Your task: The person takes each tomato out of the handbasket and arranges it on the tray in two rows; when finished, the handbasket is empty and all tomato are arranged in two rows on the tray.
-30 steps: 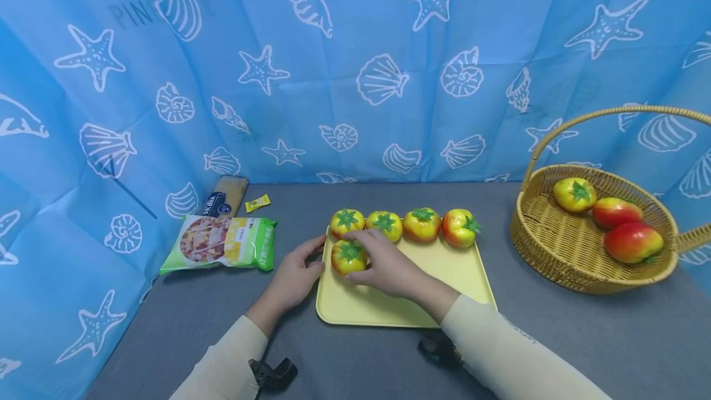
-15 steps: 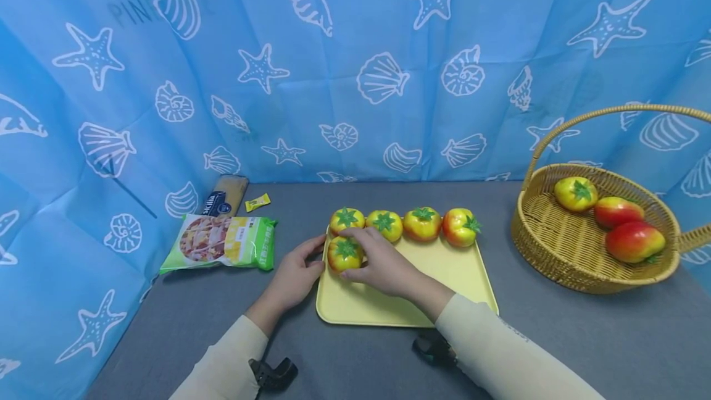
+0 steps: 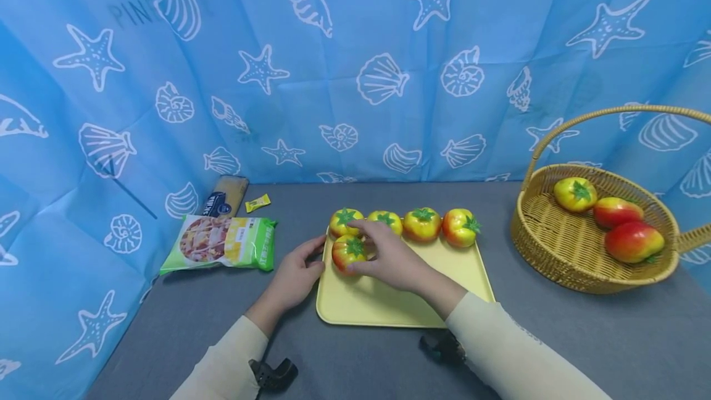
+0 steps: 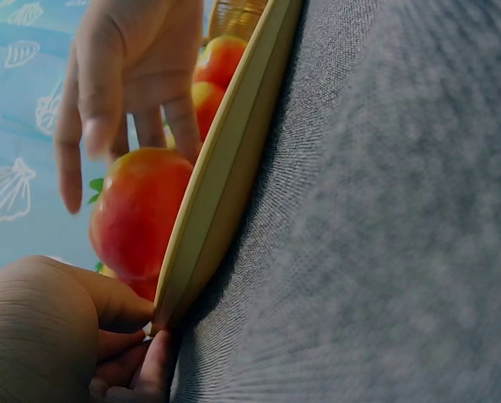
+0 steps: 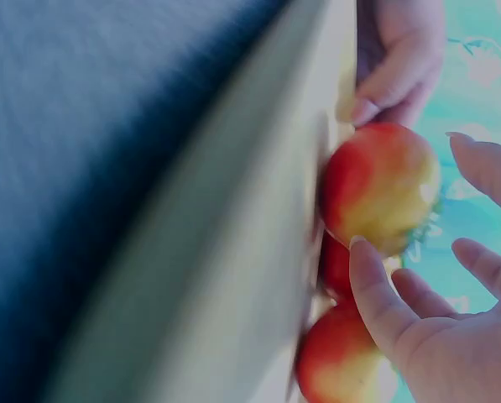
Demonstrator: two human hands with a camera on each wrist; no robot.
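Observation:
A yellow-and-red tomato [image 3: 347, 254] with a green leafy crown sits on the pale yellow tray [image 3: 383, 307], near its left edge. My right hand [image 3: 391, 258] is around it with fingers spread; in the right wrist view the thumb tip lies close to the tomato [image 5: 380, 189], contact unclear. My left hand [image 3: 297, 273] pinches the tray's left rim, thumb above and fingers below in the left wrist view. Behind, a row of similar tomatoes [image 3: 422, 225] lines the tray's far edge; the rightmost tomato [image 3: 460, 228] lies tilted, crown to the right.
To the right stands a wicker basket [image 3: 533, 258] with a tall handle, holding a tomato [image 3: 575, 194] and two red-yellow fruits [image 3: 633, 242]. At left lie a green food bag [image 3: 222, 242], a pasta packet [image 3: 226, 195] and a small yellow sachet [image 3: 258, 203]. A blue curtain hangs behind.
The near tomato shifted slightly left, then back right, and has turned so more red shows. My right hand's fingers have spread wider from it. The left hand stays on the tray rim.

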